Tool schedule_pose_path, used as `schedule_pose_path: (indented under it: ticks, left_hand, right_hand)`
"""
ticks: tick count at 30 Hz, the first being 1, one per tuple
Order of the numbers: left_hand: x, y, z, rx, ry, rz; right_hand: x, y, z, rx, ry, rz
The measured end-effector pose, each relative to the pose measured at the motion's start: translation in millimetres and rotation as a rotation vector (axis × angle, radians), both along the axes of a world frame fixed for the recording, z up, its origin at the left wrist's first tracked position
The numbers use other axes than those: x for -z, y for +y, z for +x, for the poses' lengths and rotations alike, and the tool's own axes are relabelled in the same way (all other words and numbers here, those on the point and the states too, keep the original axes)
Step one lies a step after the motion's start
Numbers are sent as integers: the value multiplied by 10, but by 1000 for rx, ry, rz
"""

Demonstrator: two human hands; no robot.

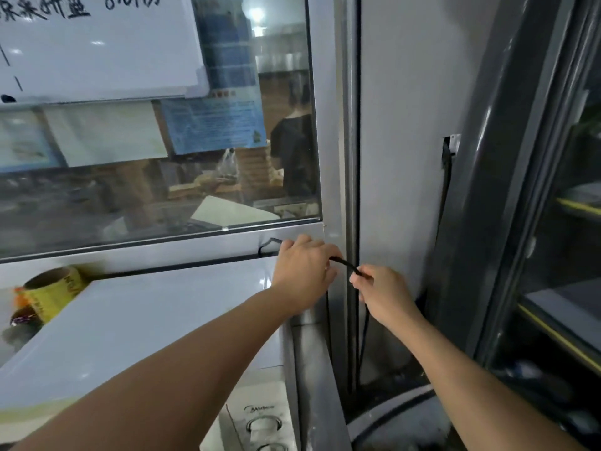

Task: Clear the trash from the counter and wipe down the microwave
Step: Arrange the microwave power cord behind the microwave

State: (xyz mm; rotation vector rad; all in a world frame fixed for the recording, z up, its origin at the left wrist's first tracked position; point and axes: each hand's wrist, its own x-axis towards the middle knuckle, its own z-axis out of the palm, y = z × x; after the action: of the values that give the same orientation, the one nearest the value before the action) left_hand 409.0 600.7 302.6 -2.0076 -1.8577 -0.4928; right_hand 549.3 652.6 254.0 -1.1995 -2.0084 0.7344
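Note:
A white microwave [136, 323] fills the lower left; its control knobs [264, 424] show at the bottom. A black power cord [346, 264] runs from behind the microwave's back right corner and drops down beside a steel post. My left hand [304, 270] sits at that back corner, closed on the cord. My right hand [382, 292] pinches the same cord a little to the right, just past the microwave's edge. Between the two hands a short stretch of cord shows.
A yellow cylindrical container [53, 292] lies left of the microwave by some dark trash. Behind is a glass window [156, 177] with a whiteboard [97, 43]. A steel post [351, 157], a wall socket [450, 146] and a dark glass-door cabinet [553, 255] stand to the right.

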Motion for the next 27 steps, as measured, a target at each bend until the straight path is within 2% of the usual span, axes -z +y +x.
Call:
schedule_pose_path:
  ticks: [6, 10, 12, 17, 22, 27]
  left_hand:
    - [-262, -250, -209, -32, -181, -7]
    - [-410, -423, -407, -11, -346, 37]
    - [-451, -491, -500, -8, -378, 35]
    - [-457, -664, -592, 24, -372, -8]
    - [-507, -858, -513, 109, -335, -40]
    - [-586, -1093, -354, 99, -271, -40]
  right_hand:
    - [-17, -259, -162, -53, -86, 61]
    - [249, -234, -209, -7, -226, -60]
    - [305, -210, -224, 10, -206, -138]
    - [122, -246, -208, 80, -74, -142]
    - [-227, -455, -157, 103, -76, 18]
    - [-538, -832, -274, 112, -112, 196]
